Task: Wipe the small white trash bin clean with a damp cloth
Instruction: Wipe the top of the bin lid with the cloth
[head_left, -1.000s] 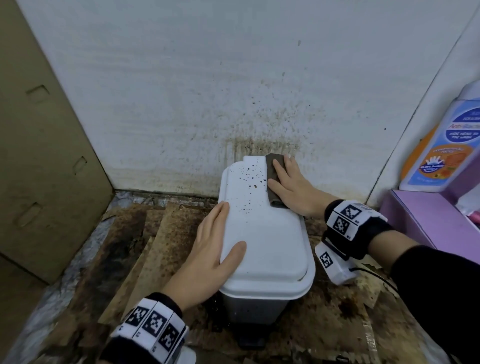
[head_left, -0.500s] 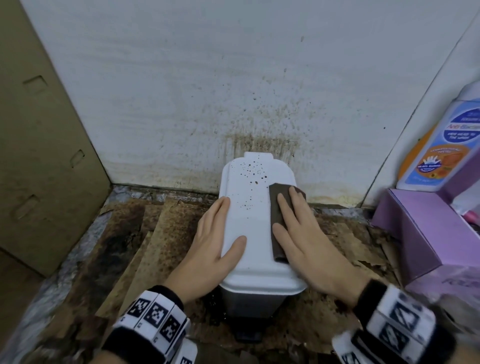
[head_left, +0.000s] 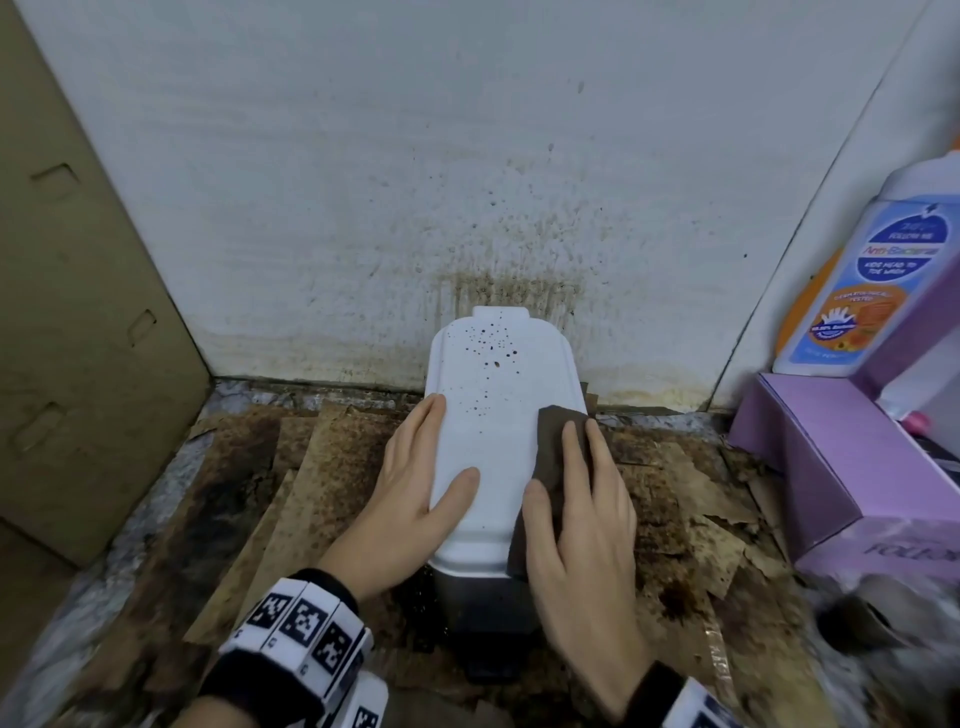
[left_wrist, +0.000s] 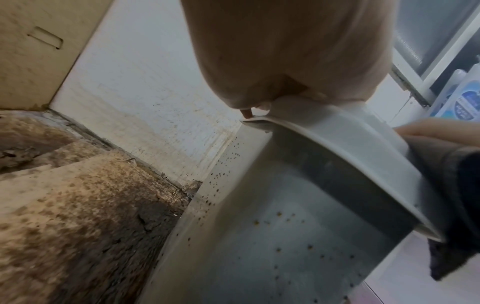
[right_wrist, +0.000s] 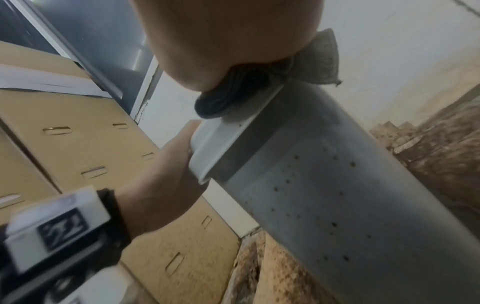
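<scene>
The small white trash bin (head_left: 493, 431) stands against the wall with its lid closed and brown specks on the lid's far half. My left hand (head_left: 421, 462) rests on the lid's left edge, fingers straight along the side and thumb on top. My right hand (head_left: 571, 483) presses a dark brown cloth (head_left: 550, 441) flat on the lid's right side, fingers straight. The cloth hangs over the near right rim. In the left wrist view the grey bin body (left_wrist: 285, 236) is speckled below the lid rim (left_wrist: 337, 148). The right wrist view shows the cloth (right_wrist: 319, 61) under my palm.
A stained white wall (head_left: 467, 182) is directly behind the bin. A cardboard panel (head_left: 78, 312) closes the left side. A purple box (head_left: 831, 467) and a blue and orange bottle (head_left: 872, 286) stand at the right. Dirty cardboard sheets (head_left: 311, 493) cover the floor.
My right hand has slid the cloth from the lid's far end back toward me along the right side. My left hand has stayed on the left edge.
</scene>
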